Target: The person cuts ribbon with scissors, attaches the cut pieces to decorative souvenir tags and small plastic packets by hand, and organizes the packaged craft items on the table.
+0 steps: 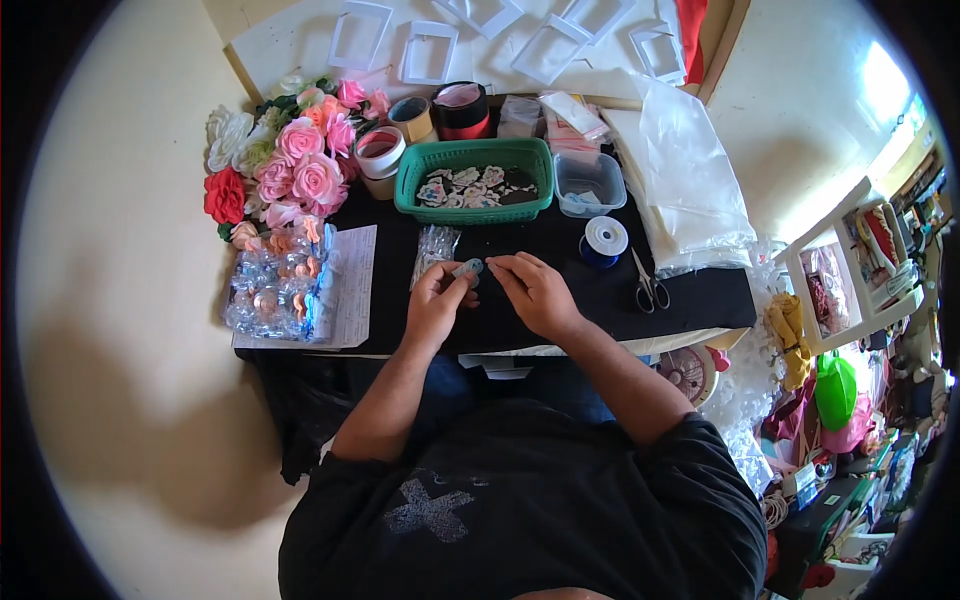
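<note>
L hand (435,305) is pinching a small pale piece (467,268) btwn thumb & fingers, grip nearly closed, other fingers curling under. R hand (542,297) is reaching in just beside it, thumb & index tips almost meeting; can't tell if they're holding anything. The piece is sitting up in the L fingers, above the tabletop (610,305), toward the mid. of its near edge.

Just past L hand, a clear packet (437,243) is lying flat. Beyond, toward the far edge, a green basket (475,214) is holding printed cutouts (465,185), w/ a clear tub (591,208) standing just R of it. Spool (606,238) is standing nr R hand; scissors (648,279) are lying nr the near R corner, handles facing the near edge. Plastic sheets (690,160) are covering the R edge.

At the near L corner, wrapped bundles (270,300) are resting on a paper sheet (357,280). Fake flowers (300,175) are filling the far L corner, tape rolls (380,184) standing beside them.
</note>
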Available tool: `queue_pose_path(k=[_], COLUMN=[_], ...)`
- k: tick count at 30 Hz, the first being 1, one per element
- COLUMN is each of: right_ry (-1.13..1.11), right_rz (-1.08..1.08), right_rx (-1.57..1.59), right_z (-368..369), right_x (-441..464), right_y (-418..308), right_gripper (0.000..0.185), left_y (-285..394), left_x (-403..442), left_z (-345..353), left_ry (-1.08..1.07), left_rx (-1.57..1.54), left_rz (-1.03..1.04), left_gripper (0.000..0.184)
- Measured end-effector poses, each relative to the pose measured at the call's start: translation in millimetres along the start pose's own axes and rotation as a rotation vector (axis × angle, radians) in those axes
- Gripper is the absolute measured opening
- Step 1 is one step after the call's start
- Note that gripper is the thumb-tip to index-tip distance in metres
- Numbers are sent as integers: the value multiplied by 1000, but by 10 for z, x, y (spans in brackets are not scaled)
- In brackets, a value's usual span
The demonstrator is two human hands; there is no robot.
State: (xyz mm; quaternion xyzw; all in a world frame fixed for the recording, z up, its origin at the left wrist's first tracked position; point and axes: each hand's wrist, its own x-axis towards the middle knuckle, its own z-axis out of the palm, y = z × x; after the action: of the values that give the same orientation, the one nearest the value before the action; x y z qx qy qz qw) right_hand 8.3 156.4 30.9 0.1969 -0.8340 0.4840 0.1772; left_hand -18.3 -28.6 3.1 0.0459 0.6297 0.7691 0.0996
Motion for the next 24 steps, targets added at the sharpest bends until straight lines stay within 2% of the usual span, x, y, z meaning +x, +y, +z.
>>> queue_pose_path(k=[5, 7, 18, 20, 24], right_ry=[101, 96, 91, 109, 117], right_rz=[12, 11, -11, -70, -111], right_rx=[-38, -66, -122, -185, -248], right_z=[207, 202, 212, 218, 235], right_x=[-64, -66, -73, -85, -118], right_y=[115, 129, 82, 88, 70], right_gripper=[21, 21, 20, 19, 20], left_y=[-83, -110, -162, -180, -180], left_x=[3, -6, -12, -5, -17], left_z=[-17, 2, -18, -8, 29], left_ry=[3, -1, -40, -39, -13], left_rx=[-23, 61, 132, 151, 353], left_rz=[58, 133, 205, 228, 363], left_gripper=[17, 16, 14, 13, 11])
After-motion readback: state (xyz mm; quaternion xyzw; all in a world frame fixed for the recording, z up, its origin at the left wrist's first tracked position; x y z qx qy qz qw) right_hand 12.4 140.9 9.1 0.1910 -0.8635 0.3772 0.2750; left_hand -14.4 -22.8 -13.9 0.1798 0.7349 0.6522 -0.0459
